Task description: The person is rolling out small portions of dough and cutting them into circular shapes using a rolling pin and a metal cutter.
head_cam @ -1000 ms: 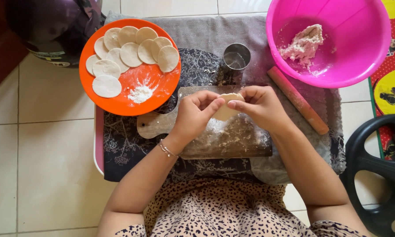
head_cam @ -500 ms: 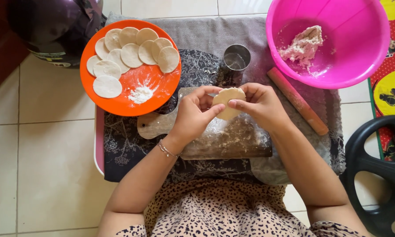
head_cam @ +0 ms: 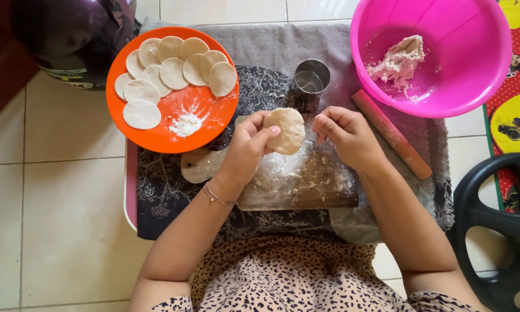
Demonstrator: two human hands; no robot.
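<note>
A dough disc was held over the floured board

The disc (head_cam: 286, 130) was pinched at its left edge by the left hand (head_cam: 249, 143), above the board (head_cam: 297, 182); the right hand (head_cam: 346, 136) was loosely curled beside it, holding nothing. It would be best supported evenly to avoid stretching. Half a second earlier both hands had held the disc; the right had since let go

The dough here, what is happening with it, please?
A person's left hand holds a round dough disc above a floured wooden board; the right hand is just beside it, fingers curled. Finished discs lie on an orange plate. More dough sits in a pink bowl, near a rolling pin.
</note>
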